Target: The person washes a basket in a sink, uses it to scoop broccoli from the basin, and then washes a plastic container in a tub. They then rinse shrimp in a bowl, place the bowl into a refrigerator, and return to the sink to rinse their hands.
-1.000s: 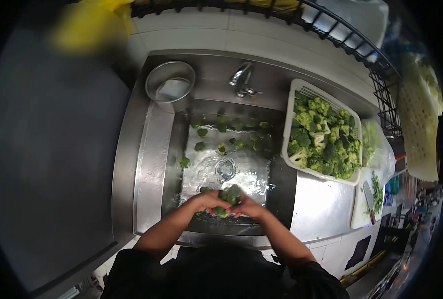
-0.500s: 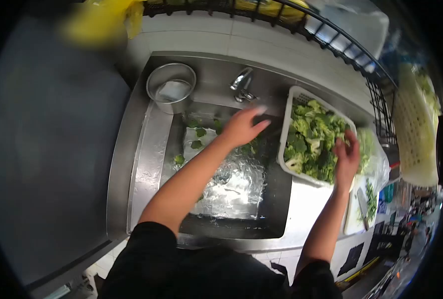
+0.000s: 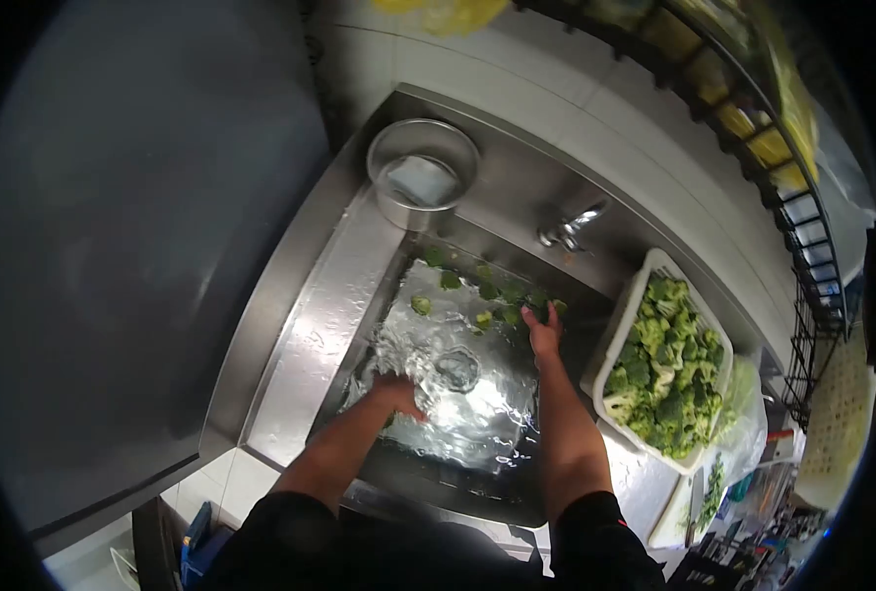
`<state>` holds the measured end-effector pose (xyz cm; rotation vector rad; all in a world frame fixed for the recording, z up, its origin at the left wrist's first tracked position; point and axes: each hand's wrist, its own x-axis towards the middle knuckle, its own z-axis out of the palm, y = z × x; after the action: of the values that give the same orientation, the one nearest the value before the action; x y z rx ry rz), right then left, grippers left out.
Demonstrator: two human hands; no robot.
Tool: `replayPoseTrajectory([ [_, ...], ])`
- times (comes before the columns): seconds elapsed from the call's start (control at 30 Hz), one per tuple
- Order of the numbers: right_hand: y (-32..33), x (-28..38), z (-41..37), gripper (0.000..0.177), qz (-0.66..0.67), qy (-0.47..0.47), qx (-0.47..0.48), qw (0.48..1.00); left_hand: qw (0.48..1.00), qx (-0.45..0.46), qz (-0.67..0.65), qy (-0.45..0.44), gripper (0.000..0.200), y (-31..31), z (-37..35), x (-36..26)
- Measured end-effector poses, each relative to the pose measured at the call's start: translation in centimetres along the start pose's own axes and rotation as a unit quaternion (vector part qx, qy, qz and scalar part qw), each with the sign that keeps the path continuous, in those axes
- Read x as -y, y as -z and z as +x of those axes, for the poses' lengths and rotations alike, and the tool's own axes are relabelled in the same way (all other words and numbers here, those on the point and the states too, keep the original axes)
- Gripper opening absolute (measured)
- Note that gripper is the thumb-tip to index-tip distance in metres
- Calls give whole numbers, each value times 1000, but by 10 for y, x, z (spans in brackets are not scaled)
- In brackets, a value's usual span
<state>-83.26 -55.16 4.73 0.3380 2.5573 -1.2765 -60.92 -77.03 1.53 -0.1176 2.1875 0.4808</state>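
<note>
My left hand [image 3: 396, 396] dips into the water of the metal sink [image 3: 448, 483] on its left side, thumb and fingers apart, the fingertips partly under the rippling surface. A piece of broccoli lies partly hidden beside it. My right hand [image 3: 544, 330] is at the sink's far right, with thumb and fingers spread next to floating broccoli florets [image 3: 512, 295]. Several other small florets [image 3: 421, 305] drift toward the back of the sink. Right of the sink, a white basket [image 3: 615, 340] stands heaped with cut broccoli [image 3: 669, 360].
A steel pot [image 3: 423, 212] with something pale inside stands at the sink's back left corner. The faucet [image 3: 571, 229] is behind the sink. On the right are a plastic bag [image 3: 746, 414] and a cutting board with a knife [image 3: 695, 504]. A wire rack [image 3: 743, 79] hangs above.
My right hand has moved from the broccoli basket into the sink. My left hand has come from near the faucet down into the water at the left. The view has turned.
</note>
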Motion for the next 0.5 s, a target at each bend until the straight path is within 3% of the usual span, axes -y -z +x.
replayPoseTrajectory([
  [0.07,-32,-12,17,84,20,34,44,998,987,145,72,11,87,5,-29,-8],
  [0.13,-62,-8,14,78,114,27,207,971,977,192,79,39,80,-14,-34,1],
  [0.2,-83,8,-13,72,-58,158,164,972,965,237,92,66,73,-40,-31,15],
  [0.23,-92,12,-23,72,-55,160,167,971,943,306,66,114,67,-57,-23,25],
  [0.27,-100,14,-33,68,-171,164,207,949,913,372,39,160,61,-69,-15,37],
  [0.3,-104,13,-42,64,-284,164,243,913,913,372,40,164,61,-79,-8,50],
  [0.37,-137,-38,-39,51,-379,255,300,837,932,360,-19,32,54,-93,-2,69],
  [0.43,-128,-37,-69,42,-383,185,402,811,941,338,-3,-19,53,-69,-17,64],
  [0.47,-122,-45,-88,43,-436,304,401,746,947,313,6,-69,52,-58,-23,60],
  [0.5,-125,-68,-94,46,-419,284,436,744,946,315,18,-75,52,-56,-23,57],
])
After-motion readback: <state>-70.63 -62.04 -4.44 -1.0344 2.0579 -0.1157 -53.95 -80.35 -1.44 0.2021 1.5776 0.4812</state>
